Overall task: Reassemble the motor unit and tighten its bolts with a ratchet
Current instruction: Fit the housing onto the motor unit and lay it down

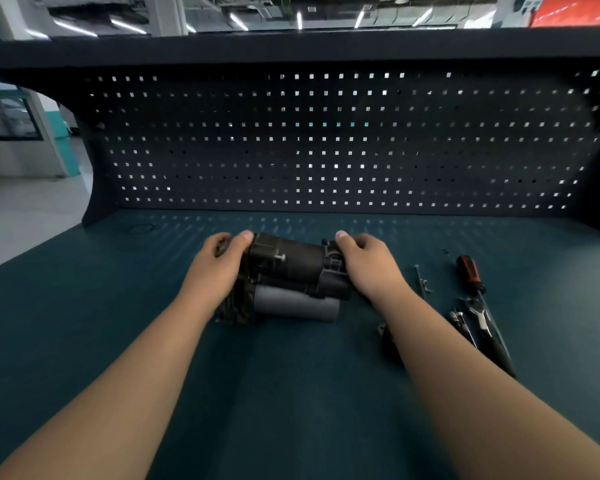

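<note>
Now: both hands hold the motor unit, one at each end.
Motor unit (pixel 291 278): dark, lying on its side in the middle of the teal bench top (pixel 291 393), nearer than the pegboard; a grey cylinder runs along its near side.
Left hand (pixel 219 261): fingers curled round the unit's left end, thumb laid on the top.
Right hand (pixel 368 261): curled over the unit's right end, thumb on top.
Screwdriver (pixel 468 271): red-and-black handle, well right of the unit, handle at the far end, shaft running nearward.
Black-handled tool (pixel 478 317): metal head lying against the screwdriver shaft, handle running nearward and right; its kind cannot be told.
Thin metal pieces (pixel 421 280): on the bench between the right hand and the screwdriver.
Small dark part (pixel 383 332): just left of the right forearm, partly hidden by it.
Pegboard (pixel 326 140): dark, perforated, upright along the far edge.
</note>
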Demonstrator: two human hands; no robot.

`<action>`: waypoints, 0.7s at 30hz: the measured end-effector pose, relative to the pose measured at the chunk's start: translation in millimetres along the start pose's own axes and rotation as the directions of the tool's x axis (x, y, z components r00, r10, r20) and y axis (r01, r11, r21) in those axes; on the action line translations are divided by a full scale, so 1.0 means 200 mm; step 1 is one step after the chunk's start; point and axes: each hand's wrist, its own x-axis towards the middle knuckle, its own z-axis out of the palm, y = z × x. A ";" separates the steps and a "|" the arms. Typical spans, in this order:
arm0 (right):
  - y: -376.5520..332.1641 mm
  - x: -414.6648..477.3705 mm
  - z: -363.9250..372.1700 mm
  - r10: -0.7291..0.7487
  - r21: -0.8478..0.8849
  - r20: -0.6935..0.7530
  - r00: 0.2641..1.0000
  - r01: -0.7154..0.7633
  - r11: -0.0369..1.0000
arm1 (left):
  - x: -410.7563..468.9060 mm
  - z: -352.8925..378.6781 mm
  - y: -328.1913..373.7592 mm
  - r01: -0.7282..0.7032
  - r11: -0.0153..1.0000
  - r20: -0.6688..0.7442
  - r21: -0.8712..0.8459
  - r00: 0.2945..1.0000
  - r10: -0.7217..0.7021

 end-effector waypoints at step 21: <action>0.16 0.03 -0.09 -0.088 0.045 0.139 0.986 0.083 0.996 | -0.09 0.16 -0.22 -0.202 0.979 -0.094 -0.011 0.975 0.200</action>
